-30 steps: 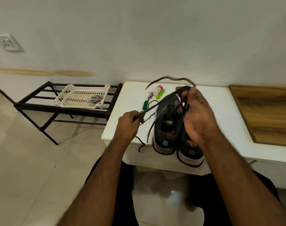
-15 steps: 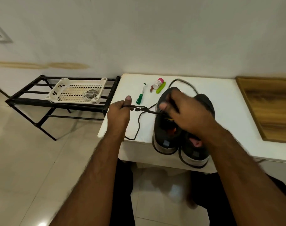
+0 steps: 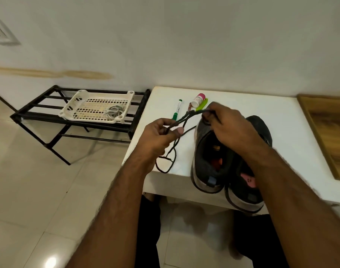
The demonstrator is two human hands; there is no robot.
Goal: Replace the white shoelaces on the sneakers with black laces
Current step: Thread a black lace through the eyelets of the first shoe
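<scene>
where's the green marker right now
In the head view, the green marker lies on the white table near its far left corner, left of the small pink-capped bottle, just beyond the left hand.

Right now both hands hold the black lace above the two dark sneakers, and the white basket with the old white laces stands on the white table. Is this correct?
One detail is wrong: the white basket stands on the black rack left of the white table, not on the table. The head view shows it. The rest holds: the left hand and right hand hold the black lace above the sneakers.
</scene>
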